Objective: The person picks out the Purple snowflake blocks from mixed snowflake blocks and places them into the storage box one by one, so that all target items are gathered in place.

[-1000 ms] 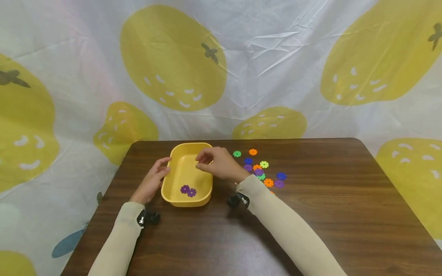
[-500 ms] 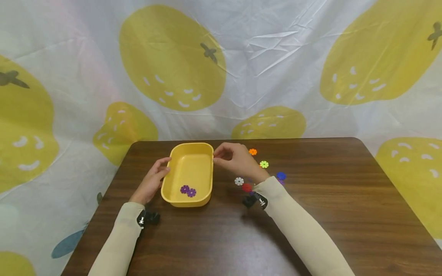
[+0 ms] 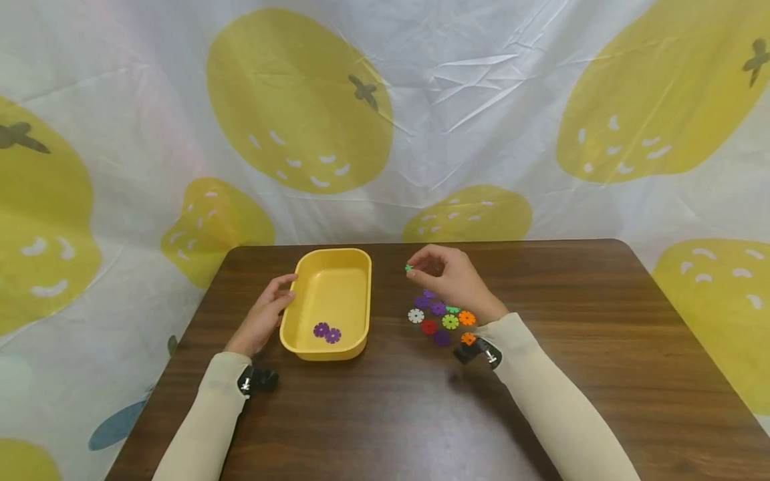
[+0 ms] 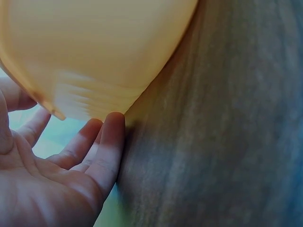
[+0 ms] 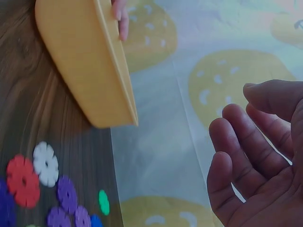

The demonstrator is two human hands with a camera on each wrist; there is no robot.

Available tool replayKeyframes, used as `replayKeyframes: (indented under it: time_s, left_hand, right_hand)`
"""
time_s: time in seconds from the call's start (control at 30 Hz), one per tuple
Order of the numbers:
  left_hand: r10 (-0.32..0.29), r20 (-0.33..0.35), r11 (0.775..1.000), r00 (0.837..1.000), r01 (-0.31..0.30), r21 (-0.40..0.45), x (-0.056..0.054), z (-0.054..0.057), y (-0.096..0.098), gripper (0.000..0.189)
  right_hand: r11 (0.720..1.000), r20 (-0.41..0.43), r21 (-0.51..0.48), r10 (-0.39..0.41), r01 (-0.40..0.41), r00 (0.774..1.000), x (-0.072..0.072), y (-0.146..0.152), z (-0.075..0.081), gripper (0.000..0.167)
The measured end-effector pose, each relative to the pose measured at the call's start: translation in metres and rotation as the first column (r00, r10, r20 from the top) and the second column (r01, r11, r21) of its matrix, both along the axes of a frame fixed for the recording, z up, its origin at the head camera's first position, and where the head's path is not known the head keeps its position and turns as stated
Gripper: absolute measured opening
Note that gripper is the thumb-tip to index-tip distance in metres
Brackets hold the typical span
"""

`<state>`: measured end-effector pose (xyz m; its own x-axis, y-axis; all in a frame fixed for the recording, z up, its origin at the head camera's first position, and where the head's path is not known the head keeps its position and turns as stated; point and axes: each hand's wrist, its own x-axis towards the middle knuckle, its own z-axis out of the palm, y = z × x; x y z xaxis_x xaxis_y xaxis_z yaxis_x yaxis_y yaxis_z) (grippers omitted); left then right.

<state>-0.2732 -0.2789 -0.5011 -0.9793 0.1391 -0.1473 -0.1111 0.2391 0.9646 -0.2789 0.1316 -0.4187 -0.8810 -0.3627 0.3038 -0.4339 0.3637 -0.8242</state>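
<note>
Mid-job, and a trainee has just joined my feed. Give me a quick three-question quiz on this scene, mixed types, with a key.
1. Count: how many purple flower-shaped discs lie inside the yellow tray?
2. True or false: the white flower-shaped disc lies on the brown table, outside the tray.
3. Multiple choice: in the head view, which disc appears closest to the fingertips of the right hand?
A) red
B) green
C) orange

Key:
1. Two.
2. True.
3. B.
</note>
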Motion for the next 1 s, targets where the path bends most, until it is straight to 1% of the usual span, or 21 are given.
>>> replayKeyframes:
  time_s: [0.17,0.4,0.63,0.77,1.0]
  left_hand:
    - [0.005,0.002,1.0,1.0,-0.005,-0.005,0.001,0.001,0.001,0.051]
    - [0.002,0.002,1.0,1.0,-0.002,-0.014,0.002,0.001,0.003,0.051]
    - [0.004,0.002,1.0,1.0,-0.004,0.001,0.002,0.001,0.004,0.052]
    - [0.003,0.001,1.0,1.0,-0.003,0.015,0.003,0.002,0.004,0.053]
    - [0.001,-0.002,1.0,1.0,-0.001,0.013,0.001,0.002,0.005,0.052]
  right_hand:
    - [0.999,0.023,0.013,-0.04,0.04,0.999,0.003,0.019,-0.004,0.017]
    - [0.995,0.082,0.041,-0.092,0.089,0.992,0.006,0.048,-0.016,0.021]
    - [0.988,0.038,0.084,-0.134,0.131,0.99,0.006,0.073,-0.03,0.019]
    - [0.984,0.045,0.097,-0.155,0.15,0.987,0.006,0.085,-0.039,0.021]
    - [0.973,0.032,0.166,-0.169,0.161,0.985,0.003,0.103,-0.053,0.024]
